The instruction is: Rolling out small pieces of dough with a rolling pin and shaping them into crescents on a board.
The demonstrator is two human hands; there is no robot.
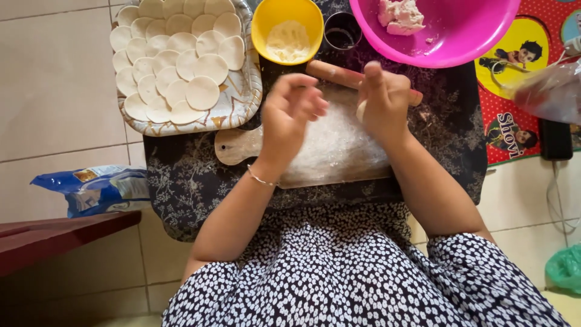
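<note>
Patterned dress lap [339,272] | floured rolling board [330,151] on dark cloth [181,175] | right hand [382,100] fingers pinching small dough piece [361,110]; left hand [292,115] fingers loosely curled, empty | step judged: shaping a ball | next calls for the rolling pin [339,74] at board's far edge | cut discs on tray [242,109], far-left.

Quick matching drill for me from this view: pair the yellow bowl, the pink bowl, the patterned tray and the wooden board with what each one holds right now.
Things:
1. yellow bowl
2. pink bowl
3. patterned tray
4. wooden board

Holds:
a. a lump of dough
b. overlapping flat dough rounds
c. a dusting of flour under both hands
d. pale flour

Pairs: 1-d, 2-a, 3-b, 4-c
</note>
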